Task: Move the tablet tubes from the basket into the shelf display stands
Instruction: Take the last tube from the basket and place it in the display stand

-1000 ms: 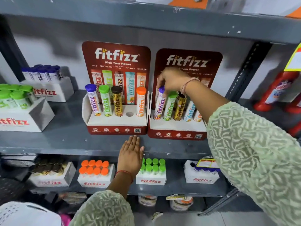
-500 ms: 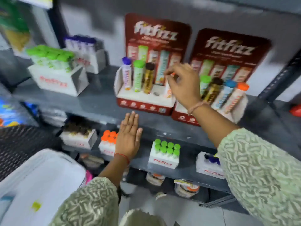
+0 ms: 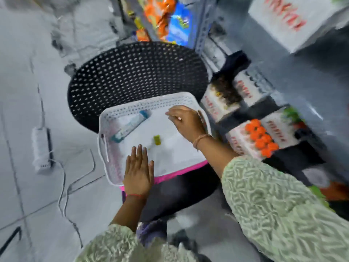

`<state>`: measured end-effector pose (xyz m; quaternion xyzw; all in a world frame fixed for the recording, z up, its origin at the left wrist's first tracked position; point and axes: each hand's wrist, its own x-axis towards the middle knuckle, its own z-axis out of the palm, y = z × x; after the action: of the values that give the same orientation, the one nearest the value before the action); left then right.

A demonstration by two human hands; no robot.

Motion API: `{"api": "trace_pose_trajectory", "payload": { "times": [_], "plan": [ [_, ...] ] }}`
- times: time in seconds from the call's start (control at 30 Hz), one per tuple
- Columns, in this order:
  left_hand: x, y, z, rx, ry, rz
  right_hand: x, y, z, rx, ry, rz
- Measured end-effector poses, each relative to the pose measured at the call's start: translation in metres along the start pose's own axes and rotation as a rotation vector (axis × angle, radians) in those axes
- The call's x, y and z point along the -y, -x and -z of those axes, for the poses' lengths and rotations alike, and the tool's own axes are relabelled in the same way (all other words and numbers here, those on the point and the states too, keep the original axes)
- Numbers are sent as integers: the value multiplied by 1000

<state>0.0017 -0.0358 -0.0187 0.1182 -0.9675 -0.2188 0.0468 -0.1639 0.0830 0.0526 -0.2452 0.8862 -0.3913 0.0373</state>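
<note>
A white perforated basket [image 3: 151, 103] sits on a black stool. One tablet tube [image 3: 130, 124] with a blue cap lies inside it near the far left, and a small yellow-green scrap [image 3: 157, 139] lies mid-basket. My right hand [image 3: 186, 121] hovers over the basket's right side, fingers loosely curled and holding nothing, a short way right of the tube. My left hand [image 3: 138, 172] is flat and spread over the basket's near edge. The shelf display stands are out of view.
The black perforated round stool [image 3: 132, 72] carries the basket. Shelf boxes with orange-capped tubes [image 3: 261, 137] and dark-capped tubes [image 3: 224, 91] stand at the right. A white power strip [image 3: 40, 148] and cables lie on the tiled floor at the left.
The view has swung down from the shelf to the basket. My right hand left the display stands and came down over the basket. My left hand moved from the shelf edge to the basket's near edge.
</note>
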Motion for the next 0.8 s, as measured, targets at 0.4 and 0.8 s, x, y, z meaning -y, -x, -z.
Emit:
{"api": "trace_pose_trajectory", "payload": {
  "times": [0.4, 0.8],
  "plan": [
    [11, 2, -14, -22, -165, 45, -30, -95, -122, 622, 412, 59],
    [-52, -19, 6, 158, -10, -59, 0, 27, 167, 260, -25, -271]
  ]
}}
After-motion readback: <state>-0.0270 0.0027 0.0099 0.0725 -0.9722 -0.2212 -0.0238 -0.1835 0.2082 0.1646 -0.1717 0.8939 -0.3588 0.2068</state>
